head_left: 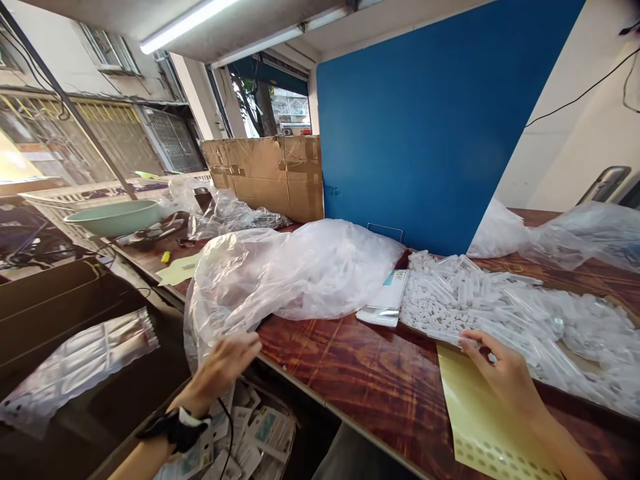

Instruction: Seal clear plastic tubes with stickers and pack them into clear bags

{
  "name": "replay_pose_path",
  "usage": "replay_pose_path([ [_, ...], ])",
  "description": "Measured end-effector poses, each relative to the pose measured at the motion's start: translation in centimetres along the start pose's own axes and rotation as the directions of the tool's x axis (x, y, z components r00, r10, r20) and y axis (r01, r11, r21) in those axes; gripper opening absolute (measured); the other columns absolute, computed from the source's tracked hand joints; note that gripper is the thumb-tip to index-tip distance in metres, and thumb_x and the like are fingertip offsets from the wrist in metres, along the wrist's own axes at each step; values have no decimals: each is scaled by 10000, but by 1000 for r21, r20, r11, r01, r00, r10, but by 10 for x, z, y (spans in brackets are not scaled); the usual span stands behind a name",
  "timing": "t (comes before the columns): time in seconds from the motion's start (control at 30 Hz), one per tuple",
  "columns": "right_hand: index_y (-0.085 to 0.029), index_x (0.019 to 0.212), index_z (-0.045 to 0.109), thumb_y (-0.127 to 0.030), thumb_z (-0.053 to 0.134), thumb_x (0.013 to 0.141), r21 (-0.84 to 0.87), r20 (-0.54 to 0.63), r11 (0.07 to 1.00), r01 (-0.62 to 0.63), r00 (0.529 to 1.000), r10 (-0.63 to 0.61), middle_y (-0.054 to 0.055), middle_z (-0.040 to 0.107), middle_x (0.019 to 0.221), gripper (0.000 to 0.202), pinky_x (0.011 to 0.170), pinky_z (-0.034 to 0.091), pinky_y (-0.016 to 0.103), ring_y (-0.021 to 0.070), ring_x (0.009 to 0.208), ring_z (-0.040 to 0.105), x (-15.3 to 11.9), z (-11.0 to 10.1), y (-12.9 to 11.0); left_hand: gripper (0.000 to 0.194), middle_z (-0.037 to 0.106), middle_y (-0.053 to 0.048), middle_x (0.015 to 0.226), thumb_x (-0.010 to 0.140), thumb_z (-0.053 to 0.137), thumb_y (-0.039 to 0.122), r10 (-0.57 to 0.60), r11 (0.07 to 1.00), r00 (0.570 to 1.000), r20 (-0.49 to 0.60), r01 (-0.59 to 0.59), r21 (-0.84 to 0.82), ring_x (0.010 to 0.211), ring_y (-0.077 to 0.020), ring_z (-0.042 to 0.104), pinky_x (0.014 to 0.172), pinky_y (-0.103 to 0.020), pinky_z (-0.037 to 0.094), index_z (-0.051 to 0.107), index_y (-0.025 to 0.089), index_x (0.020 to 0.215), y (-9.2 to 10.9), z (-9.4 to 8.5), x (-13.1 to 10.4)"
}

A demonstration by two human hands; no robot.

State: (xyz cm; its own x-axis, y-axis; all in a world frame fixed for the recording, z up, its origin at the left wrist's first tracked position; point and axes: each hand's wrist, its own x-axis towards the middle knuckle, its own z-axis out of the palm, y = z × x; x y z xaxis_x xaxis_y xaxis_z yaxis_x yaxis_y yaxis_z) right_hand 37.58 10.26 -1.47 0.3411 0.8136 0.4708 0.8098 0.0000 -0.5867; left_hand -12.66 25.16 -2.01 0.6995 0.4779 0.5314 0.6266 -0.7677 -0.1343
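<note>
My left hand (pixel 227 363), with a black band at the wrist, is at the table's front edge by the large clear plastic bag (pixel 300 273). Its fingers are curled downward, and whatever they hold is hidden. Below it, an open box holds several flat printed packets (pixel 270 430). On the other side, my right hand (pixel 503 380) pinches with thumb and forefinger at the near edge of a heap of clear plastic tubes (pixel 505 307). One clear tube (pixel 443 337) appears to lie at its fingertips. Beneath that hand is a yellow sheet (pixel 473 407) with rows of round dots.
White printed packs (pixel 387 297) lie between the bag and the tubes. A blue board (pixel 410 127) stands behind the table. At far left are a green basin (pixel 115 217) and a cardboard box (pixel 55 293) with a silvery packet (pixel 95 357) at it.
</note>
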Motion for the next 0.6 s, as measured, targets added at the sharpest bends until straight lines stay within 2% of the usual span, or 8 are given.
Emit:
replay_pose_path([
  [0.03,-212,838,651,-607,481,807,-4,2,1000,5,1000,-5,46,693,736,431,565,459,298,178,545,569,0,0,0,301,689,-32,1018,893,392,149,59,997,997,58,-56,-61,981,-191,630,885,-323,484,628,275,1033,10,4,0],
  [0.07,-212,834,651,-606,481,808,-8,1,1000,9,1000,-9,47,696,748,430,566,460,297,180,555,579,1,0,-1,309,677,-41,1054,890,388,143,51,995,996,79,-43,-92,1005,-187,621,896,-314,484,612,257,1072,20,7,2],
  [0.17,-213,834,650,-596,486,811,-5,8,1000,16,1000,-16,39,698,752,418,556,459,283,182,587,605,1,-1,-3,342,592,-120,1206,898,399,220,-159,987,987,29,160,-31,1126,-239,553,958,-391,448,508,173,1219,32,17,8],
  [0.27,-210,840,651,-571,483,829,2,20,1000,31,999,-31,35,695,739,399,549,458,268,178,600,611,0,-3,-5,470,537,-183,1260,900,402,399,-307,947,952,6,305,102,1175,-317,502,965,-473,415,448,111,1268,13,22,11],
  [0.37,-210,847,655,-566,479,837,-1,20,999,55,998,-55,38,700,770,397,529,455,264,165,567,593,-1,-4,-5,558,592,-208,1156,885,386,510,-425,889,901,88,396,231,1103,-336,549,927,-459,435,487,65,1205,-18,18,17],
  [0.47,-209,842,653,-583,476,833,-1,21,998,59,998,-59,37,702,770,413,503,451,270,147,489,551,0,-5,-6,573,645,-188,1036,865,394,557,-429,887,882,196,370,278,990,-316,612,844,-409,485,539,68,1124,-34,13,32],
  [0.6,-206,829,649,-591,464,832,-5,9,998,59,998,-58,34,701,742,428,524,465,273,143,472,549,1,-5,-8,485,655,-199,1031,896,358,425,-340,921,899,276,258,293,977,-313,625,849,-415,477,551,54,1142,-30,11,51],
])
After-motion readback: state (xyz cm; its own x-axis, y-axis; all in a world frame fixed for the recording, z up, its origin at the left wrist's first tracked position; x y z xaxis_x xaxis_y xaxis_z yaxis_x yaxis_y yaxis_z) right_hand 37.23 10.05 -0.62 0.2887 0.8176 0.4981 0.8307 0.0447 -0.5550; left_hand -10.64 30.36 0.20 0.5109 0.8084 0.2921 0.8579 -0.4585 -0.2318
